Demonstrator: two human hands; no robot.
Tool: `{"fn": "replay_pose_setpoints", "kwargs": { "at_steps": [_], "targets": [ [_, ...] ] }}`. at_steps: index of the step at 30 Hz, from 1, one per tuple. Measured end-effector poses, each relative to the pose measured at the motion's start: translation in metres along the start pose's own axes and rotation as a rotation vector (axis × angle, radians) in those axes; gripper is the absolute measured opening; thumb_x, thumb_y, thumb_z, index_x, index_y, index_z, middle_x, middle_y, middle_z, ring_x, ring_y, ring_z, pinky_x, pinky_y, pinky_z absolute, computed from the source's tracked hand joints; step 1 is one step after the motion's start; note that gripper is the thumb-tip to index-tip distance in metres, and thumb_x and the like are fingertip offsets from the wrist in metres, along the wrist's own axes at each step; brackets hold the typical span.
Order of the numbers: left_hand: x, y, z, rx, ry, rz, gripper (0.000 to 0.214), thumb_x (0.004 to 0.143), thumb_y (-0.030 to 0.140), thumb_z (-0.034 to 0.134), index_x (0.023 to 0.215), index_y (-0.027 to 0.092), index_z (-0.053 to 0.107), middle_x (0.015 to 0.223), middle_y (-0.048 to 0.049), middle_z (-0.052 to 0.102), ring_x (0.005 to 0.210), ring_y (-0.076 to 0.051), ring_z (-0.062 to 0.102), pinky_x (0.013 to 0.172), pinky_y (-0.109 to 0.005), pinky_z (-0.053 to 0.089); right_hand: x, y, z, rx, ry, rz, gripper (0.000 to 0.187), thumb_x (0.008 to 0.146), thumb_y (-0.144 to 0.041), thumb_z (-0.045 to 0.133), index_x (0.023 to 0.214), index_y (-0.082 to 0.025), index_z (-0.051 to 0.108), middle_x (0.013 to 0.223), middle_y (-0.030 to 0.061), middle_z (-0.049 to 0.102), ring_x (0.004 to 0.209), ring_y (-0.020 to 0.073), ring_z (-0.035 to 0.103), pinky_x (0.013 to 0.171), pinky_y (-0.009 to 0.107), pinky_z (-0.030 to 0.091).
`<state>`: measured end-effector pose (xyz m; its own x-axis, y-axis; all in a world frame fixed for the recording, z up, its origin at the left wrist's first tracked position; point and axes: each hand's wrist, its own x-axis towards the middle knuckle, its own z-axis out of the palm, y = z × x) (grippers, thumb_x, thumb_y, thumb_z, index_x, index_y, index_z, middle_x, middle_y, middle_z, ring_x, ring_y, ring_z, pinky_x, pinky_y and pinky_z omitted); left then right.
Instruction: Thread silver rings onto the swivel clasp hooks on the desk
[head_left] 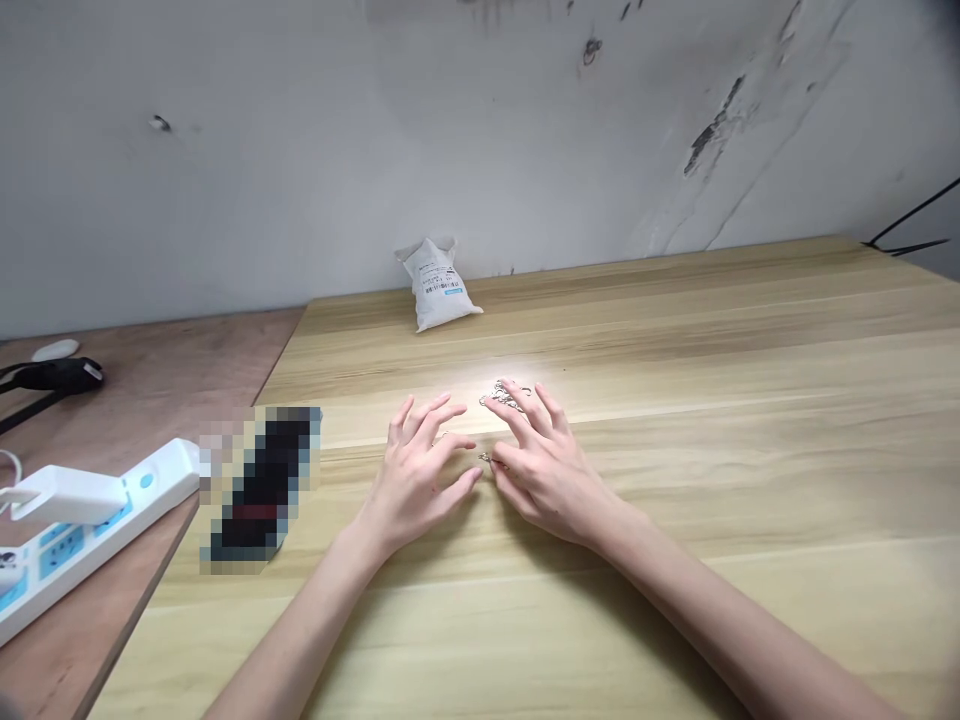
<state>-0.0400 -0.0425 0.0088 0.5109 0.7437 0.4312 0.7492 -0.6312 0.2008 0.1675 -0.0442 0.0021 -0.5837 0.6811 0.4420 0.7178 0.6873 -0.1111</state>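
My right hand (551, 470) pinches a small metal piece (484, 457) between thumb and index finger, its other fingers stretched forward. The piece looks like a clasp or ring, too small to tell. Those outstretched fingertips reach over a little pile of shiny metal rings or clasps (498, 392), partly hiding it. Just left of the pinched piece, my left hand (420, 470) has its fingers apart and nothing visible in them. A faint glint of metal shows behind its fingers, mostly hidden.
A white labelled packet (441, 290) lies by the wall at the back of the wooden table (712, 400). To the left are a blurred-out dark flat object (262, 490), a white power strip (142, 485) with plugs, and a black cable connector (71, 375).
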Motion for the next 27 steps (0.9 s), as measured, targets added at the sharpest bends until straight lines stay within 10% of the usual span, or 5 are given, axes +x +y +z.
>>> {"fn": "replay_pose_setpoints", "kwargs": {
  "at_steps": [18, 27],
  "targets": [
    [0.001, 0.004, -0.006, -0.021, 0.123, 0.091, 0.009, 0.090, 0.018, 0.058, 0.086, 0.023, 0.064, 0.122, -0.0041, 0.065, 0.130, -0.023, 0.048, 0.116, -0.051, 0.026, 0.001, 0.004, -0.008, 0.164, 0.020, 0.044, 0.019, 0.093, -0.025, 0.050, 0.080, -0.020, 0.062, 0.135, 0.0109, 0.054, 0.145, 0.0297, 0.024, 0.116, 0.054, 0.020],
    [-0.002, -0.024, -0.011, 0.028, 0.003, -0.082, 0.011, 0.091, 0.029, 0.056, 0.095, 0.023, 0.065, 0.130, -0.0083, 0.057, 0.134, -0.027, 0.043, 0.114, -0.054, 0.026, 0.004, 0.028, 0.008, 0.106, 0.091, 0.223, 0.017, 0.092, -0.026, 0.052, 0.092, -0.021, 0.069, 0.126, 0.0117, 0.059, 0.138, 0.0322, 0.034, 0.110, 0.056, 0.027]
  ]
}}
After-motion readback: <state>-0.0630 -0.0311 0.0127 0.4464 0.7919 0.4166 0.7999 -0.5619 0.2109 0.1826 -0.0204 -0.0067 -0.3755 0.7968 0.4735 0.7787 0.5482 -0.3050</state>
